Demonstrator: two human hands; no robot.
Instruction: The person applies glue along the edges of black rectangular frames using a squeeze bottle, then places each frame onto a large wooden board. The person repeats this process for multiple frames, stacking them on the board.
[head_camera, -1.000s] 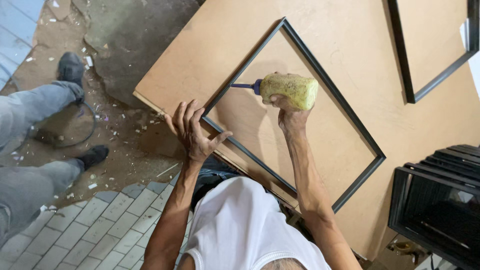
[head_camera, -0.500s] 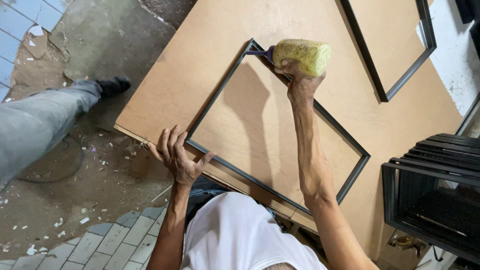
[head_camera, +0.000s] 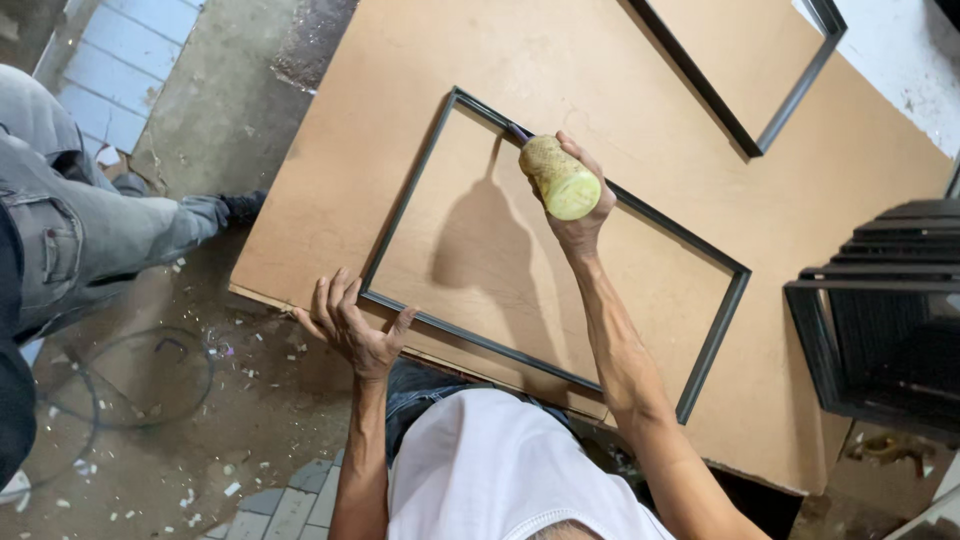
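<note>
On the brown board (head_camera: 520, 60), a thin black rectangular frame (head_camera: 715, 345) lay flat. The right hand (head_camera: 580, 215) was closed around a yellowish bottle (head_camera: 558, 178), whose tip was hidden against the frame's far rail. The left hand (head_camera: 350, 325) lay open, fingers spread, pressing the frame's near corner at the board's edge. A second frame (head_camera: 790, 105) was cut off at the top. Stacked frames (head_camera: 880, 320) crowded the right; another person's grey-trousered leg (head_camera: 110, 235) stood left.
</note>
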